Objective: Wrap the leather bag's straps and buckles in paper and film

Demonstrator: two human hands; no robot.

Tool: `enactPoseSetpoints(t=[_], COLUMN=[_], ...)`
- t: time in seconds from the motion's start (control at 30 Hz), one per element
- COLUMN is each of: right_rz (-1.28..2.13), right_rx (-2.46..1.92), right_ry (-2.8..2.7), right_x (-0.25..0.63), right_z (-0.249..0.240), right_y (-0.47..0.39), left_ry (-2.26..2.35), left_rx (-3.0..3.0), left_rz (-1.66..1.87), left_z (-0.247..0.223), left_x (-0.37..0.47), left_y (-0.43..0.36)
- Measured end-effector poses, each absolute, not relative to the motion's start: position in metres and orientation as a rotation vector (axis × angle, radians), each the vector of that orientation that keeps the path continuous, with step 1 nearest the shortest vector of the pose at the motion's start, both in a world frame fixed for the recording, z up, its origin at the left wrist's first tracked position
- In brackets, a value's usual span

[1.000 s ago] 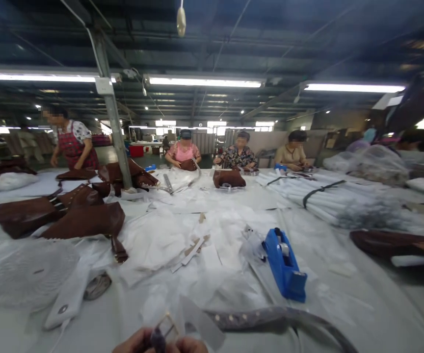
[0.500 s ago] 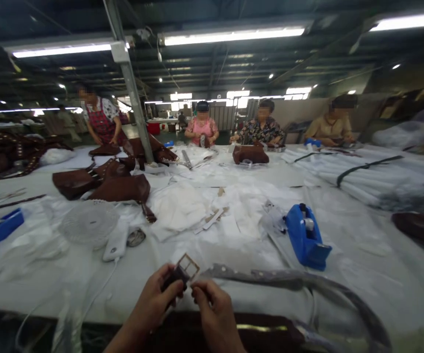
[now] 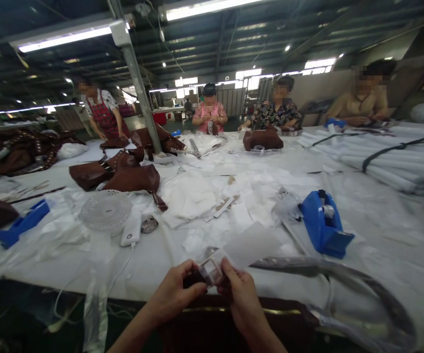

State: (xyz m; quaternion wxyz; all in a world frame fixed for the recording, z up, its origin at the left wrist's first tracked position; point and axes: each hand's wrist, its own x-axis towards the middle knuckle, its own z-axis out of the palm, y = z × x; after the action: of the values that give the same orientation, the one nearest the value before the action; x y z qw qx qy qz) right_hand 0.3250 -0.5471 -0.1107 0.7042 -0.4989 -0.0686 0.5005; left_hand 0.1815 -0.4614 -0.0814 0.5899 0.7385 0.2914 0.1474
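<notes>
My left hand [image 3: 180,287] is closed around a dark strap end that carries a square metal buckle [image 3: 209,267]. Thumb and fingers of my right hand [image 3: 239,289] pinch a thin, pale translucent sheet [image 3: 254,243] at the buckle's right side. The sheet fans out beyond the fingers and partly overlaps the buckle. Below both hands lies a dark brown bag [image 3: 241,323] with a gold zipper, at the table's front edge. A long strap [image 3: 318,267] in clear wrapping curves away to the right.
A blue tape dispenser [image 3: 324,223] stands to the right, a white fan [image 3: 105,211] to the left. White sheets [image 3: 186,196] cover the table's middle. Brown bags [image 3: 131,177] lie by a metal post [image 3: 138,78]. Several co-workers sit or stand across the table.
The translucent sheet now shows in my right hand, laid against the buckle. Both hands have shifted slightly right in view, and the camera has tilted.
</notes>
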Motion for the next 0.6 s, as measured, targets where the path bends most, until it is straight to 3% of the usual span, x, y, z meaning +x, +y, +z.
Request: enactPoseSetpoints(t=[0.2,0.4,0.6], right_rz=[1.252,1.115,0.928], right_rx=[-0.945,-0.892,-1.189], right_ry=[0.103,-0.029,-0.283], right_x=[0.312,0.301,0.304], right_z=[-0.116,-0.109,-0.112], right_y=[-0.545,-0.547,-0.549], left_ry=[0.693,0.745,0.692], left_rx=[1.531,1.517,1.466], left_rz=[0.325,0.389,0.317], left_z=[-0.083,-0.084,-0.085], left_x=[0.18,0.182,0.183], left_y=[-0.462,-0.464,-0.462])
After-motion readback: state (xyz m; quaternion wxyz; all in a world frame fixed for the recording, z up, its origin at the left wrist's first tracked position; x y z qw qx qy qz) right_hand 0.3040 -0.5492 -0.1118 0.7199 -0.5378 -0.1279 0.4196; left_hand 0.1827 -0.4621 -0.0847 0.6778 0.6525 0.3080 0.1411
